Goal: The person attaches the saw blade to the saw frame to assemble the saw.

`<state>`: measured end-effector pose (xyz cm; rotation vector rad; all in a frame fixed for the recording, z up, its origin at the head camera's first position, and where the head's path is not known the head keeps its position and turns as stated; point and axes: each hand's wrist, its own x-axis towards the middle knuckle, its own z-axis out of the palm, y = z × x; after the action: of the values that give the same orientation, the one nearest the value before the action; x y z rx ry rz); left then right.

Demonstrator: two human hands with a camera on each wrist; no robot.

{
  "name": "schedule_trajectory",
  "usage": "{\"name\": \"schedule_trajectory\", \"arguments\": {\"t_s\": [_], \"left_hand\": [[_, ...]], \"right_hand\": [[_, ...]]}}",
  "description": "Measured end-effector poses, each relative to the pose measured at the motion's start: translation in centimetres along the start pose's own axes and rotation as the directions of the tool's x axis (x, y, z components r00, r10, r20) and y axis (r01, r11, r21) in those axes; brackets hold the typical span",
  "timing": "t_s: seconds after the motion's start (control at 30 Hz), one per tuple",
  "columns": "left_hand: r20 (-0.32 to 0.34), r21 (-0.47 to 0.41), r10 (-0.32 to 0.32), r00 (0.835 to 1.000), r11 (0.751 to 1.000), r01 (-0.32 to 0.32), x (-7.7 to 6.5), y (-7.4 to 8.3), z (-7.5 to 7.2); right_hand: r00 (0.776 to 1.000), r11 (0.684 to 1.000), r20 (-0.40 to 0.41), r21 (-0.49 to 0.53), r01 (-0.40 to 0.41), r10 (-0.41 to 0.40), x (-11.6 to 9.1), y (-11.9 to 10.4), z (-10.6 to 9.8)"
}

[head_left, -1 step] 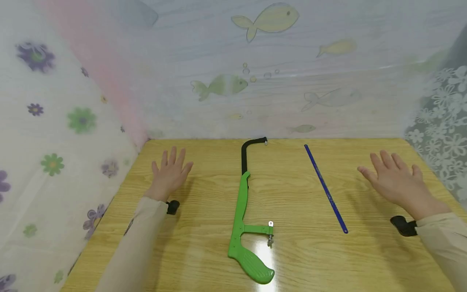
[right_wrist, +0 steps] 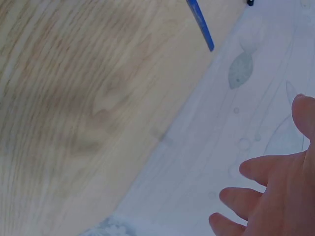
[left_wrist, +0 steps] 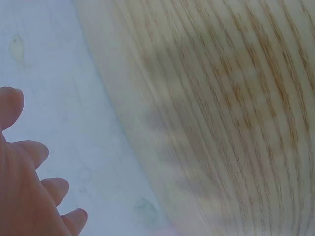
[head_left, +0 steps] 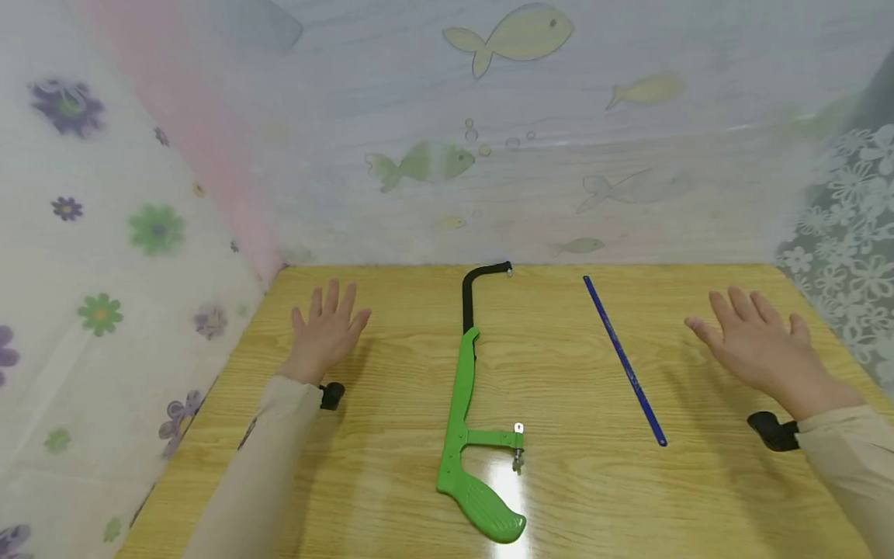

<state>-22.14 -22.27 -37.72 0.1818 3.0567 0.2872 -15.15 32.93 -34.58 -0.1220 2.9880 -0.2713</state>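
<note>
A hacksaw frame with a green handle and body and a black bent front arm lies flat in the middle of the table. At its near end a short green arm carries a metal fitting with a wing nut. To its right a thin blue hacksaw blade lies slantwise, apart from the frame; its tip also shows in the right wrist view. My left hand is held above the table left of the frame, fingers spread, holding nothing. On the other side, right of the blade, my right hand hovers likewise with spread fingers.
Wood-grain table under everything. A fish-patterned curtain stands along its back edge, and a flower-patterned one along the left. Each wrist wears a small black device. Light glares off the table near the hacksaw handle.
</note>
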Motion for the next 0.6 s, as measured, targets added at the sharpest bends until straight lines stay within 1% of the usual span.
{"name": "schedule_trajectory", "arguments": {"t_s": [0.1,0.2,0.37,0.47,0.6], "left_hand": [[0.002,-0.003,-0.004,1.0,1.0,0.004,-0.05,-0.07,0.21],[0.003,-0.006,-0.003,1.0,1.0,0.003,-0.01,0.2,0.33],[0.003,-0.001,0.001,1.0,1.0,-0.001,0.01,0.21,0.26],[0.002,0.0,0.002,1.0,1.0,-0.002,0.01,0.2,0.16],[-0.023,-0.014,0.021,1.0,1.0,-0.021,0.16,0.38,0.18]], "right_hand": [[1.0,1.0,0.003,0.005,0.002,-0.002,0.07,-0.18,0.28],[1.0,1.0,0.003,0.009,-0.003,0.003,-0.09,-0.29,0.26],[1.0,1.0,-0.006,0.006,-0.007,0.007,-0.1,-0.23,0.18],[1.0,1.0,-0.025,-0.007,-0.008,0.008,-0.06,-0.08,0.09],[0.996,0.999,-0.086,-0.045,-0.022,0.018,0.04,0.0,0.08]]}}
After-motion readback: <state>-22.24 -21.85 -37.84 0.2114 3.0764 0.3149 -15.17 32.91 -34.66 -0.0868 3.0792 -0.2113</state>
